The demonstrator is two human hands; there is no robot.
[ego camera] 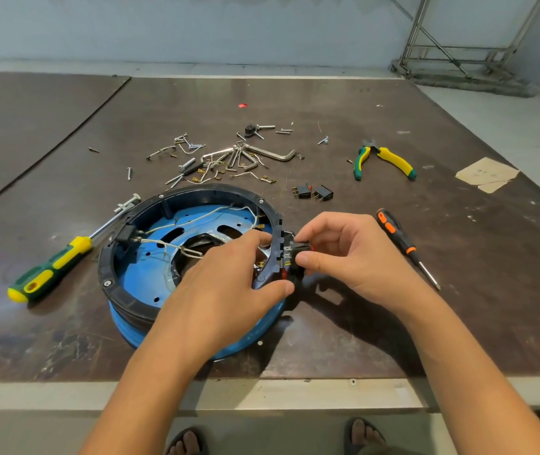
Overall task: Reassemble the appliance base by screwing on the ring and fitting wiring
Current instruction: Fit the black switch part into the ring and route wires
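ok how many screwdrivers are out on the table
2. A green and yellow screwdriver lies left of the blue appliance base; a black and orange screwdriver lies right of the right hand. Others could be out of view.

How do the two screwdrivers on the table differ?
The green-and-yellow screwdriver lies left of the blue appliance base; the black-and-orange screwdriver lies right of it, beyond the right hand. The green-and-yellow one looks bulkier and longer; the black-and-orange one is slim. Their tips point opposite ways: up-right versus down-right. Both lie flat, untouched.
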